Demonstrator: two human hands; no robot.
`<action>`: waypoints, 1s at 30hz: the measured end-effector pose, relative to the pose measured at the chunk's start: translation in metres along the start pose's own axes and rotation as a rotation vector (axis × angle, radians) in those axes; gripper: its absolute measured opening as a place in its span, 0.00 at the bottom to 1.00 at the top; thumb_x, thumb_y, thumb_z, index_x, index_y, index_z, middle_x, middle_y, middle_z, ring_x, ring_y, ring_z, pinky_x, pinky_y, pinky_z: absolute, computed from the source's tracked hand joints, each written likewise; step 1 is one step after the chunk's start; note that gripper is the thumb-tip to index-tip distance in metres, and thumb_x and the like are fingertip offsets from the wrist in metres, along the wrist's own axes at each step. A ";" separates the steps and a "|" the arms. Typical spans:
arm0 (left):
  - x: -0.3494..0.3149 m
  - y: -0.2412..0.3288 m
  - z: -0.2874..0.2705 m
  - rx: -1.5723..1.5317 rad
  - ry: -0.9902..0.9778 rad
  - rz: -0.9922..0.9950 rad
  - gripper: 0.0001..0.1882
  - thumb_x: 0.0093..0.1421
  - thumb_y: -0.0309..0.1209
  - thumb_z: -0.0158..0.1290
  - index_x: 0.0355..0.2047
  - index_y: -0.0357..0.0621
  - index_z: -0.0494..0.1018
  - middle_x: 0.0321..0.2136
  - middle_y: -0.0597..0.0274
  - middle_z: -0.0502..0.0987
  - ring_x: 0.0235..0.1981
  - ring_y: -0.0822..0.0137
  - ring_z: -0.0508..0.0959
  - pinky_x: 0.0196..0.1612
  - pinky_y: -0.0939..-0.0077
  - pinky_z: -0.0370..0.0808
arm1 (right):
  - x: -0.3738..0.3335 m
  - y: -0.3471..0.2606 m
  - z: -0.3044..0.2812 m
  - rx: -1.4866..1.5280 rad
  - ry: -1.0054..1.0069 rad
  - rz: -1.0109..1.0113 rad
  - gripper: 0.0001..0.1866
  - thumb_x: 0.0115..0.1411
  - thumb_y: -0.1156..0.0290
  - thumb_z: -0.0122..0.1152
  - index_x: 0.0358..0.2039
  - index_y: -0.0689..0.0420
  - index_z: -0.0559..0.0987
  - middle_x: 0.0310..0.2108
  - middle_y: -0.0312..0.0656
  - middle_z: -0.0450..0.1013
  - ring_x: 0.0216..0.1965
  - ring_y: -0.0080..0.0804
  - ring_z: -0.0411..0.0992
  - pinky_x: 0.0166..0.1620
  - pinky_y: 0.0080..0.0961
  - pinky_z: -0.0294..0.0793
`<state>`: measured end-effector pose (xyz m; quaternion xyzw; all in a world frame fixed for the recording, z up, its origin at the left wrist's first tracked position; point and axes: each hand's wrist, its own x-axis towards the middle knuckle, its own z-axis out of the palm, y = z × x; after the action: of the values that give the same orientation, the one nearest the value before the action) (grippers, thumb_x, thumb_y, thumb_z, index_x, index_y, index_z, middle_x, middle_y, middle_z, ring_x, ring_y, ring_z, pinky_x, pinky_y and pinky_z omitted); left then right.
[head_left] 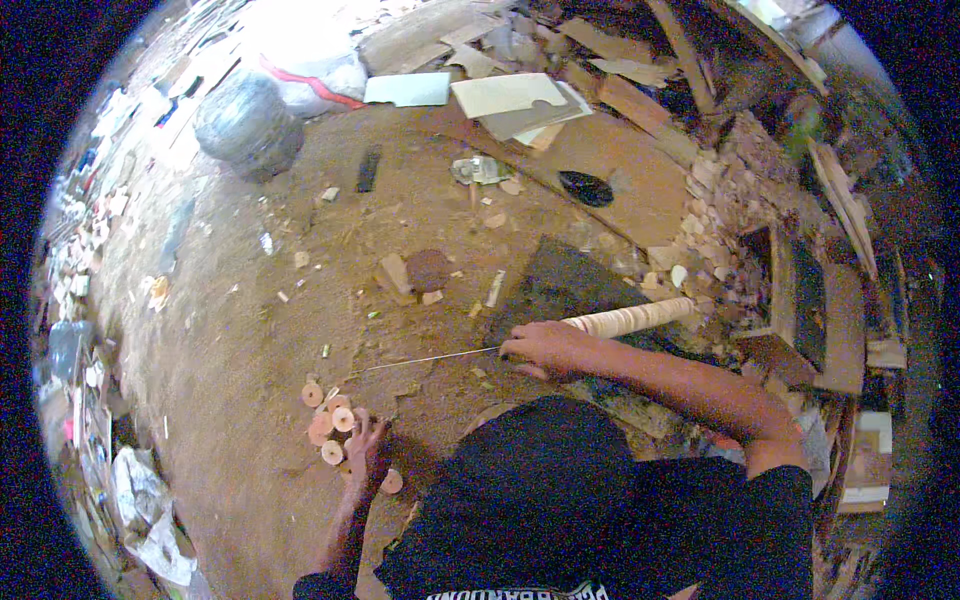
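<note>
My right hand is closed at the left end of a long row of pale round discs, stacked tightly face to face. From its fingers a thin pale wire or cord runs left across the ground. My left hand reaches down over a small pile of loose discs with centre holes, its fingers apart and touching the nearest ones. One loose disc lies just right of that wrist, and another disc sits at the pile's far edge. The undersides of my left fingers are hidden.
Dark sheet material lies beyond my right hand. Off-cuts and a round brown piece rest on the dirt. A wooden box-like frame and a heap of scraps stand at right. A large wrapped bundle and white boards are farther off.
</note>
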<state>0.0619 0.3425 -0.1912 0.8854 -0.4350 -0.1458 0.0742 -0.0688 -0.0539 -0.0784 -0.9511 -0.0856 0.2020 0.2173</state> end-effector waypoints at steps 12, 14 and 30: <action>0.012 -0.019 -0.031 -0.417 0.432 -0.300 0.21 0.47 0.29 0.61 0.44 0.46 0.73 0.44 0.51 0.73 0.45 0.46 0.72 0.45 0.58 0.72 | -0.003 -0.005 -0.003 0.007 -0.006 -0.012 0.18 0.55 0.66 0.61 0.46 0.54 0.73 0.39 0.48 0.70 0.42 0.50 0.70 0.45 0.40 0.72; 0.016 -0.028 -0.031 -0.395 0.391 -0.334 0.21 0.46 0.29 0.62 0.43 0.47 0.74 0.43 0.52 0.73 0.42 0.47 0.74 0.43 0.58 0.73 | -0.005 -0.008 -0.006 -0.013 -0.008 -0.032 0.18 0.55 0.67 0.61 0.46 0.55 0.73 0.39 0.49 0.70 0.43 0.50 0.70 0.45 0.41 0.72; 0.031 -0.051 0.001 -0.234 0.280 -0.403 0.17 0.44 0.27 0.60 0.37 0.47 0.75 0.38 0.53 0.74 0.38 0.49 0.77 0.37 0.55 0.73 | -0.006 -0.013 -0.013 0.045 0.021 -0.032 0.18 0.55 0.68 0.60 0.47 0.56 0.73 0.40 0.49 0.70 0.43 0.50 0.70 0.46 0.39 0.72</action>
<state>0.1175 0.3491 -0.2113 0.9511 -0.2158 -0.0831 0.2047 -0.0699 -0.0489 -0.0592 -0.9466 -0.0939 0.1904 0.2425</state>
